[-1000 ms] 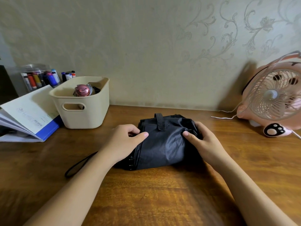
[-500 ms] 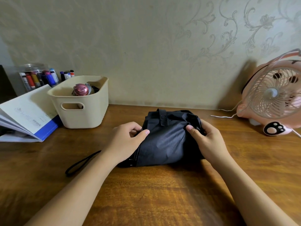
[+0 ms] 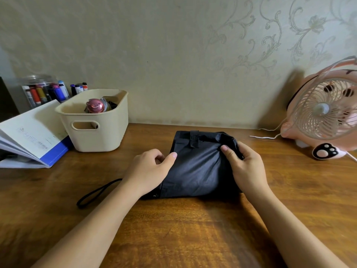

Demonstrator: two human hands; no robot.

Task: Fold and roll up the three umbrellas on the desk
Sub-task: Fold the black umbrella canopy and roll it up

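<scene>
A collapsed black umbrella (image 3: 195, 167) lies across the middle of the wooden desk (image 3: 173, 229), its canopy cloth bunched and its closing strap (image 3: 194, 139) lying on top at the far edge. My left hand (image 3: 149, 169) grips the cloth at the umbrella's left end, thumb on top. My right hand (image 3: 242, 166) pinches the folds at the right end. The umbrella's black wrist loop (image 3: 94, 194) trails to the left on the desk. A pink umbrella handle (image 3: 95, 105) sticks out of the cream basket (image 3: 96, 130) at the back left.
An open blue-edged booklet (image 3: 29, 136) lies at the left edge. A jar of markers (image 3: 44, 91) stands behind it by the wall. A pink desk fan (image 3: 324, 113) with a white cable (image 3: 264, 137) stands at the right.
Both hands have shifted slightly right and away with the umbrella, and the cloth has been gathered tighter, with the strap now lying further over the far edge.
</scene>
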